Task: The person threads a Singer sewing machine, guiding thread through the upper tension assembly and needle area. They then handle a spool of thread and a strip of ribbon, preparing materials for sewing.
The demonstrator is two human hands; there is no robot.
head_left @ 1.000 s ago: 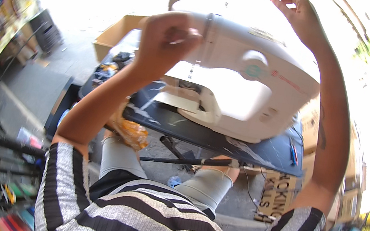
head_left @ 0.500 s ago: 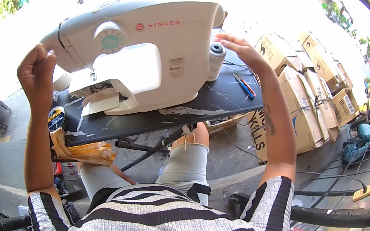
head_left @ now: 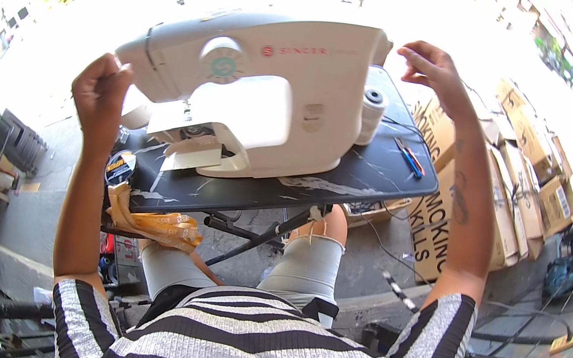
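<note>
Black tabletop [head_left: 371,175], sewing machine [head_left: 327,102] (white) between left hand [head_left: 100,91] and right hand [head_left: 430,70]

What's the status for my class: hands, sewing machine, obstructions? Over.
Left hand closed, beside sewing machine. Right hand open, apart from it. Machine upright on black table. Nearest clutter: white thread cone at machine's right side.

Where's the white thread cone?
Head view, right of centre: the thread cone stands on the black table, between the sewing machine and a red-and-blue tool.
</note>
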